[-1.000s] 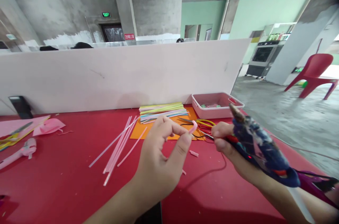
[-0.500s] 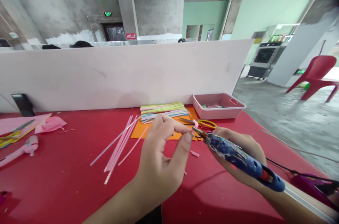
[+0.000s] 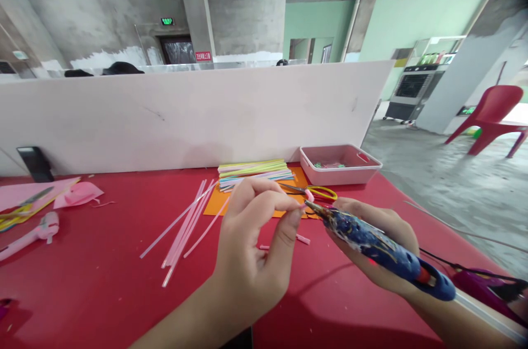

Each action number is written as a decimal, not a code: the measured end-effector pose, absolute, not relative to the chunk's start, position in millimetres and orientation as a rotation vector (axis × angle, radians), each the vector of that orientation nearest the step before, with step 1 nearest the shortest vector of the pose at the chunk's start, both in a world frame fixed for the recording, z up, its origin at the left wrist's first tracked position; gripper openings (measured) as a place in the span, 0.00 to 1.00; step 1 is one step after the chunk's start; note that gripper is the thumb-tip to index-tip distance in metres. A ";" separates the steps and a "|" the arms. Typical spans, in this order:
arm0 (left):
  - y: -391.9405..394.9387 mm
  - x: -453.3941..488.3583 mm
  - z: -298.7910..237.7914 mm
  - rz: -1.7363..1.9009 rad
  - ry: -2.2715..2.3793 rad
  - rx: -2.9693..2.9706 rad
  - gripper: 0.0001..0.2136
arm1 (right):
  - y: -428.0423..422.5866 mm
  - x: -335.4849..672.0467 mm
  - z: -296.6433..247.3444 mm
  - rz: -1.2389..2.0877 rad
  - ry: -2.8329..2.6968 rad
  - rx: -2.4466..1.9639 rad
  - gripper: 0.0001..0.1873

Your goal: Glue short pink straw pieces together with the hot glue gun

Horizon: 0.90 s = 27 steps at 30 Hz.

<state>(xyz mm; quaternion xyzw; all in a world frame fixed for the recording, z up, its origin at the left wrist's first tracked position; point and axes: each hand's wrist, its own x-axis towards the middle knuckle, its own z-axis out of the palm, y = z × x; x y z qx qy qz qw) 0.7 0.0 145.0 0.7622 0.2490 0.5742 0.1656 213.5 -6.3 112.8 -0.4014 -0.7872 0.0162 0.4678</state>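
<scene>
My left hand (image 3: 256, 244) is closed in a pinch on a short bent piece of pink straw (image 3: 308, 195), held up over the red table (image 3: 94, 283). My right hand (image 3: 371, 239) grips a blue glue gun (image 3: 371, 241). Its nozzle tip points left and touches or nearly touches the pink piece. Two short pink straw offcuts (image 3: 303, 239) lie on the table just under the hands. Several long pink straws (image 3: 185, 228) lie loose to the left of my left hand.
An orange sheet (image 3: 214, 205) carries a stack of coloured straws (image 3: 253, 171) and yellow-handled scissors (image 3: 317, 192). A pink tray (image 3: 340, 164) stands at the back right. A white partition (image 3: 185, 112) closes the far edge. Pink paper and a pink glue gun (image 3: 31, 233) lie far left.
My right hand turned the glue gun from nozzle-up to pointing left and brought its tip to the pink straw piece. My left hand stayed nearly still, pinching the piece.
</scene>
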 end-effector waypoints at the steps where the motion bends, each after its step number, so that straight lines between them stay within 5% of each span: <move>1: 0.0 0.6 145.1 1.622 0.721 2.158 0.07 | -6.3 213.6 112.5 0.034 -1.926 -0.988 0.04; 27: 1.4 0.5 145.5 1.614 0.699 2.123 0.07 | -7.2 217.1 108.2 0.279 -1.830 -0.928 0.08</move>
